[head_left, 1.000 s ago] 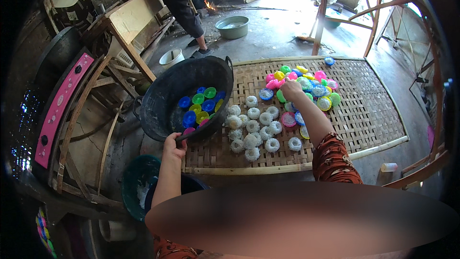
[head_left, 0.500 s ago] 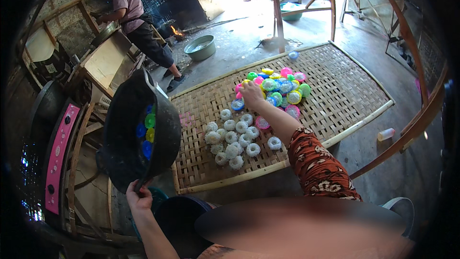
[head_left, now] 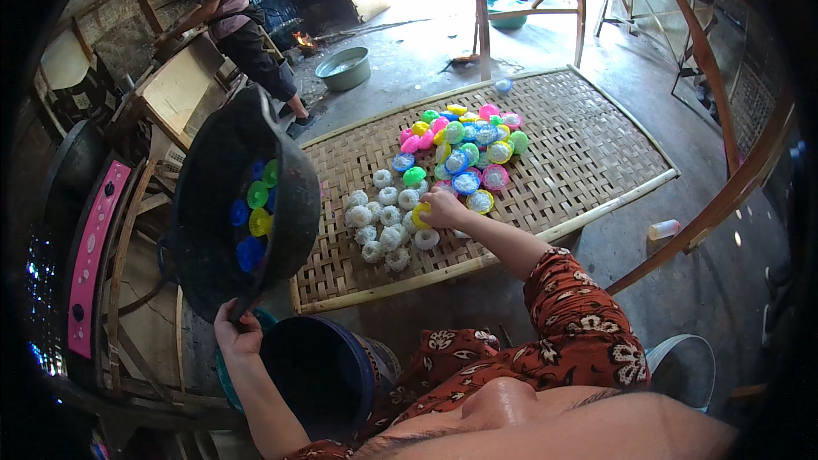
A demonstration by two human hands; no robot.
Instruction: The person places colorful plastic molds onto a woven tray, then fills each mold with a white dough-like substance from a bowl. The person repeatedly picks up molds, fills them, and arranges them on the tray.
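Note:
My left hand (head_left: 239, 330) grips the rim of a large black basin (head_left: 294, 183), tilted on its side toward the rack. Inside it lie several blue, green and yellow plastic moulds (head_left: 250, 253). My right hand (head_left: 445, 208) is closed on a small yellow mould (head_left: 421, 215), just above a cluster of white ring-shaped food pieces (head_left: 390, 238). Beyond that hand spreads a heap of pink, blue, green and yellow moulds (head_left: 470, 156), many holding white stuff. A green mould (head_left: 414, 176) lies beside the rings. Everything rests on a woven bamboo rack (head_left: 588, 145).
A dark bucket (head_left: 319, 375) stands below the basin. At the left is a pink-fronted stove (head_left: 98, 255). Another person (head_left: 230, 8) works at the back left, near a small fire (head_left: 304, 39) and a grey-green tub (head_left: 343, 70). Curved wooden frames (head_left: 716, 221) rise at the right.
My right hand has come nearer, from the heap to the white rings, now with a yellow mould. The heap's near side has spread toward me. My left hand still holds the basin.

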